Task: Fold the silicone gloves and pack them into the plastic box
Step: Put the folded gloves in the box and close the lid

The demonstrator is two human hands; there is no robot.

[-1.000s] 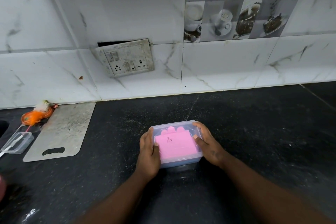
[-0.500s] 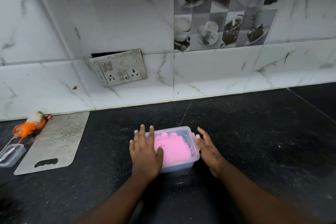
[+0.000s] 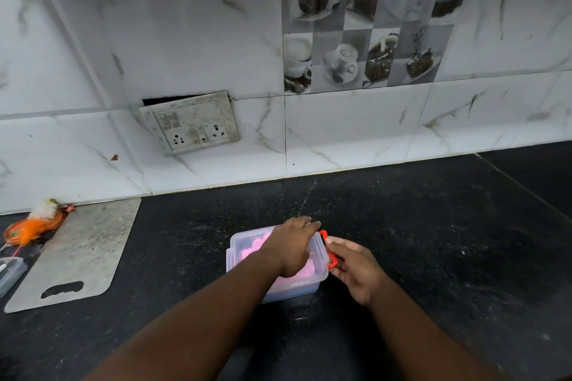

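1. Far left of the plastic box [image 3: 236,260], against the wall, sits an orange bundle [image 3: 34,227], and a small clear tub [image 3: 9,272] pokes in at the frame edge. Both are well apart from the action.
2. Between them and the box lies a grey cutting board [image 3: 83,250], flat on the black counter [image 3: 433,241] and untouched.
3. Behind the box and a little left, a switch plate [image 3: 188,122] hangs crooked on the tiled wall.
4. Now the box itself, on the counter right in front of the person. The pink silicone gloves [image 3: 258,246] show through its clear wall, folded and inside, and the lid [image 3: 247,238] looks to be on top.
5. The left hand [image 3: 294,244] reaches across the lid, fingers stretched flat toward the box's right rim. It grips nothing. My read is that it pins the lid down so the box doesn't skate.
6. On the box's right side stands a red latch [image 3: 329,249].
7. The right hand [image 3: 356,269] comes in from the box's right, fingertips pinching that latch, likely to snap it over the lid. Packing looks all but done.
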